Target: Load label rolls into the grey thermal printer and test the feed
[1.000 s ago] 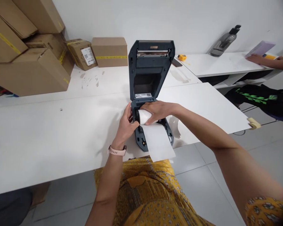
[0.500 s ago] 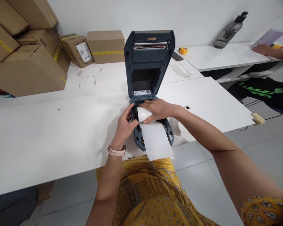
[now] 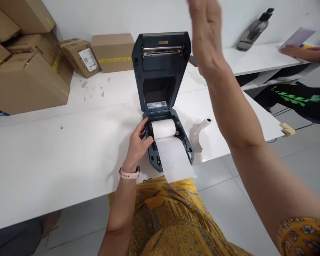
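Note:
A dark blue-grey label printer (image 3: 146, 156) stands on the white table with its lid (image 3: 164, 65) tipped up. In its bay lies a white label roll (image 3: 164, 128), and a strip of label paper (image 3: 174, 158) hangs out over the front edge. My left hand (image 3: 137, 145) grips the printer's left side wall, thumb at the inner rim beside the roll. Raised right of the lid is my right hand (image 3: 206, 33), apart from the printer; the top of the picture cuts off its fingers. To the printer's right rests a smaller paper roll (image 3: 205, 124) with its end curling down.
Cardboard boxes (image 3: 29, 81) are stacked at the back left, with a smaller taped box (image 3: 112, 53) by the wall. A spray bottle (image 3: 252, 32) leans at the back right. Another person's hand (image 3: 292, 51) holds a pale sheet (image 3: 297, 37) on the far shelf.
My right hand has left the label roll and risen up beside the lid. The roll in the bay and the small roll beside the printer now show fully. My left hand stays at the printer's side.

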`<state>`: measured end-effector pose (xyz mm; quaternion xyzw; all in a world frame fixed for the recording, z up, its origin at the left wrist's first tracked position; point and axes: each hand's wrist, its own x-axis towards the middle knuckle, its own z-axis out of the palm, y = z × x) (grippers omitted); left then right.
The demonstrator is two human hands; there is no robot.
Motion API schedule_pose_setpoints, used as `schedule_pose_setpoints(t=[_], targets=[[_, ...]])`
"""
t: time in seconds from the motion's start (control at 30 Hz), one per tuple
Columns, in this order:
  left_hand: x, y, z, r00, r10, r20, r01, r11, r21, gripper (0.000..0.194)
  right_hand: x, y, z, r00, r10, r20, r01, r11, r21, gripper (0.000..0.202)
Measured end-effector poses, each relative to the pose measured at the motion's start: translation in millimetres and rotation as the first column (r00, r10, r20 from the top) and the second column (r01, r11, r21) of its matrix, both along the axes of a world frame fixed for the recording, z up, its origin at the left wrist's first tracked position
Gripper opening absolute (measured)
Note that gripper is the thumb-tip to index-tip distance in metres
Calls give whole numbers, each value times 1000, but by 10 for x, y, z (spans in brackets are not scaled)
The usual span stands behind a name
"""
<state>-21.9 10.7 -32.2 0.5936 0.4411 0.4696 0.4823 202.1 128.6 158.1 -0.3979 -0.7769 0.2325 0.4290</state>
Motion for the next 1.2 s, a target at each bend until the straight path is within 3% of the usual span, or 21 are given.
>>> schedule_pose_setpoints(t=[0.17,0.3,0.37,0.43,0.47,0.5,0.57,0.63,0.7,0.8,0.87,0.97,1.07,1.2], targets=[[-3,25,-19,1000,-2,-15,2,1000,-6,73,-111,18,-39,997,-64,-47,67,996,66,70],[13,31,-19,999,16,-43,-15,1000,22,71,-202,195,-65,965,-161,-208,211,946,247,66],[39,-70,62,986,117,-120,-102,987,124,64,-239,284,-80,949,-170,-267,252,916,312,63],[67,-274,193,950,226,-215,-151,937,316,58,-257,327,-90,949,-191,-251,266,912,313,61],[79,-406,262,942,211,-262,-89,907,411,56,-259,330,-91,952,-196,-233,263,916,303,59],[90,-548,320,938,124,-322,49,876,479,57,-258,324,-91,955,-194,-223,255,921,294,57],[113,-821,378,860,-21,-510,328,789,520,68,-250,298,-86,954,-187,-234,251,925,285,54],[145,-1023,334,773,44,-632,409,728,550,67,-240,271,-83,952,-174,-251,244,928,282,52],[185,-1128,208,735,170,-656,387,689,613,52,-228,254,-85,954,-161,-253,232,932,280,51],[243,-1163,-17,796,306,-523,255,614,747,44,-217,226,-99,959,-132,-252,206,933,294,48],[278,-1168,-123,847,321,-423,160,606,780,43,-220,174,-107,957,-147,-248,223,924,311,52],[326,-1206,-184,878,313,-362,92,632,770,38,-227,-32,-118,960,-142,-241,225,905,362,68],[360,-1267,-185,856,368,-364,72,611,788,35,-196,-452,-188,966,-122,-229,211,884,417,69],[358,-1342,-238,809,475,-346,25,559,829,32,-42,-1213,-540,981,-190,-24,182,886,426,52]])
